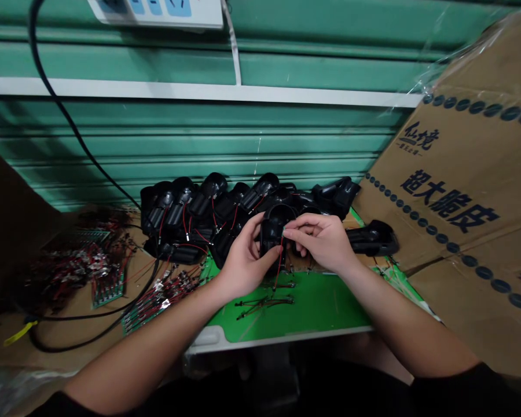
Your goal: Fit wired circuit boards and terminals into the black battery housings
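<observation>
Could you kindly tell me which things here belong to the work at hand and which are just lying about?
Part of the job: left hand, right hand, black plastic housing, red wire, piled black housings.
Lying about: power strip, cardboard carton, black cable.

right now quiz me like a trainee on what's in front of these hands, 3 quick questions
1. True or false: the left hand holds a black plastic housing.
2. What colour is the wire running down from that housing: A red, B yellow, C white?
3. Short answer: what lies heaped behind the hands?

Key: 1 true. 2 A. 3 black plastic housings.
</observation>
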### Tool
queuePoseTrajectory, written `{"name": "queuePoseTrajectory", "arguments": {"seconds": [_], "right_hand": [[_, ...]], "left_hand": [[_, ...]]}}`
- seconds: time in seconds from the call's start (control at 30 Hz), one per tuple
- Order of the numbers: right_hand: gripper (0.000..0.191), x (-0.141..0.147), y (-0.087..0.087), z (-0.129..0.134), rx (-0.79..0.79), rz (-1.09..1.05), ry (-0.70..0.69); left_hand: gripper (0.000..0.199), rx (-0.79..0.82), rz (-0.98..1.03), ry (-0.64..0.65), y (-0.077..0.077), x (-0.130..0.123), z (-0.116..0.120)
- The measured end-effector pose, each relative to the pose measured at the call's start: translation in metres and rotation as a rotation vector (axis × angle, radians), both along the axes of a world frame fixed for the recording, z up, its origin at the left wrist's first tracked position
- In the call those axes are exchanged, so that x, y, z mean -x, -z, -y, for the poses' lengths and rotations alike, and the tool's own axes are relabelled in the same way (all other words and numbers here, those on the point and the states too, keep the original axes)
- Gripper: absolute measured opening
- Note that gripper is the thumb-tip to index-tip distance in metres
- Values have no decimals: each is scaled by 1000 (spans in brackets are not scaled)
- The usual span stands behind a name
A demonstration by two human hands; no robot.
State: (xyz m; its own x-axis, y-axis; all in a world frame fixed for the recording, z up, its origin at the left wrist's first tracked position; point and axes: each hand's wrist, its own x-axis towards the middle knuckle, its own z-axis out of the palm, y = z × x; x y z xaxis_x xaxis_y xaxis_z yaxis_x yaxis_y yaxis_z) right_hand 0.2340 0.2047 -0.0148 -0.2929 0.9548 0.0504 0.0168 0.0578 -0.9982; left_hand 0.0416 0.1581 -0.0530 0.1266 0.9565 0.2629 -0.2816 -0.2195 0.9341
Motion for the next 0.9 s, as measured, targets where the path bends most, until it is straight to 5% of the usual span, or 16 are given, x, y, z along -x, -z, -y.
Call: {"name": "queuePoseTrajectory", "arguments": {"seconds": [0.67,0.9], "right_hand": [[74,11,7,4,48,-29,51],[65,10,11,5,11,67,-67]], "left_hand": [[74,-18,5,-45,0,-3,5],[82,15,25,-48,-2,-3,7]]}}
